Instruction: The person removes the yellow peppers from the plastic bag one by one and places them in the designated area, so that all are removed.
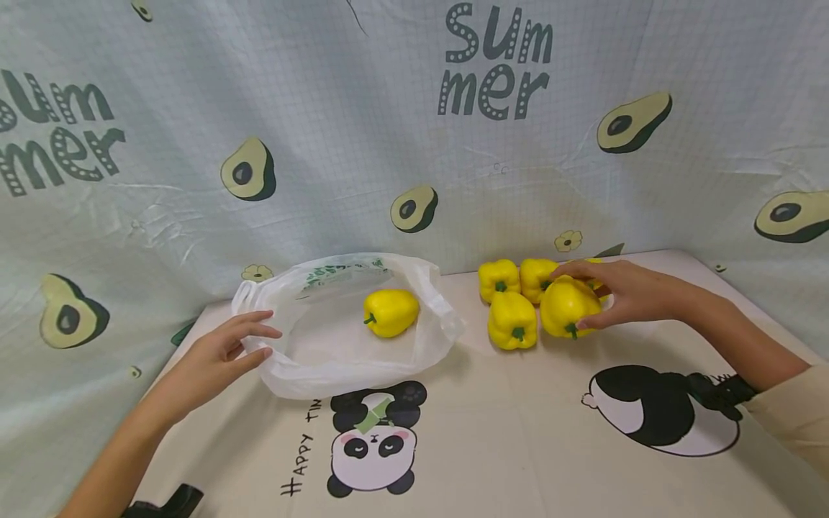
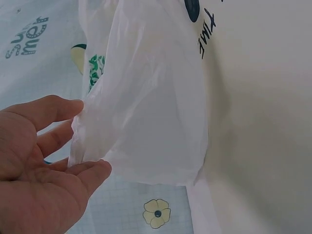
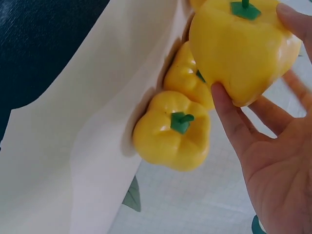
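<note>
My right hand [image 1: 615, 291] holds a yellow bell pepper [image 1: 568, 306] with a green stem, thumb on one side and fingers on the other. In the right wrist view that pepper [image 3: 243, 48] sits above other peppers, among them one [image 3: 170, 131] lying nearby. To the left stands a white plastic bag [image 1: 363, 374], its mouth spread wide, with a single yellow pepper [image 1: 391, 313] inside. My left hand [image 1: 216, 363] is at the bag's left rim, fingers spread and slightly bent. The left wrist view shows fingertips touching the bag's side [image 2: 146, 122].
Beside the held pepper are more yellow peppers, including one in front [image 1: 512, 321] and one at the back left [image 1: 499, 279]. A printed curtain [image 1: 337, 144] hangs behind the table [image 1: 505, 446]. Something black [image 1: 175, 501] lies at the lower left.
</note>
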Tool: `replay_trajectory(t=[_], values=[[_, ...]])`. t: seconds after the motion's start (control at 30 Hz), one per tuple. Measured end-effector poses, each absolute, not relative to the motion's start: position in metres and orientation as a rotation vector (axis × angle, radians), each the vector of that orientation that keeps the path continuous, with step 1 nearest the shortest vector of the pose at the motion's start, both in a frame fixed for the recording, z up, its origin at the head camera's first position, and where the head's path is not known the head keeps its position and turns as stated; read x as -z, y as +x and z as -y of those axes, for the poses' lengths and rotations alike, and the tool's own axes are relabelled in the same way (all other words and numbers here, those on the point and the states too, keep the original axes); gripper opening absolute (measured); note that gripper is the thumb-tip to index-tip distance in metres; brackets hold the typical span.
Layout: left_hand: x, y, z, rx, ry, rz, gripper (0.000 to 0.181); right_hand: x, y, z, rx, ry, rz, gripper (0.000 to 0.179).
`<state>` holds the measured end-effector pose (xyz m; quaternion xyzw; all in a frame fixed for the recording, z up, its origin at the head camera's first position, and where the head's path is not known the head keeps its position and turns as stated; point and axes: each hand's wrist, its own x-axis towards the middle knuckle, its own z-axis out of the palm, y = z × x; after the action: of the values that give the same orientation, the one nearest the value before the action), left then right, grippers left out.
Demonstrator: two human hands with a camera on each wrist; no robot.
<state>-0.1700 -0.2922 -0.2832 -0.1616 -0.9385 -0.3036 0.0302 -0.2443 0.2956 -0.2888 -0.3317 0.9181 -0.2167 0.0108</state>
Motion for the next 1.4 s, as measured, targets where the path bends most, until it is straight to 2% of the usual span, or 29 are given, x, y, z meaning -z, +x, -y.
replay_trajectory(t=[0.1, 0.43, 0.87, 1.4], values=[[0.283, -0.170, 0.293, 0.938, -0.490, 2.898, 0.028, 0.290, -0.246, -0.294, 0.657, -1.025, -2.877, 0.070], [0.285, -0.171, 0.294, 0.932, -0.489, 2.901, 0.028, 0.293, -0.246, -0.292, 0.626, -1.045, -2.906, 0.061], [0.286, -0.171, 0.296, 0.941, -0.477, 2.909, 0.027, 0.295, -0.249, -0.286, 0.559, -0.863, -2.888, 0.072], [0.288, -0.171, 0.296, 0.927, -0.497, 2.900, 0.026, 0.300, -0.250, -0.285, 0.552, -0.890, -2.888, 0.072]])
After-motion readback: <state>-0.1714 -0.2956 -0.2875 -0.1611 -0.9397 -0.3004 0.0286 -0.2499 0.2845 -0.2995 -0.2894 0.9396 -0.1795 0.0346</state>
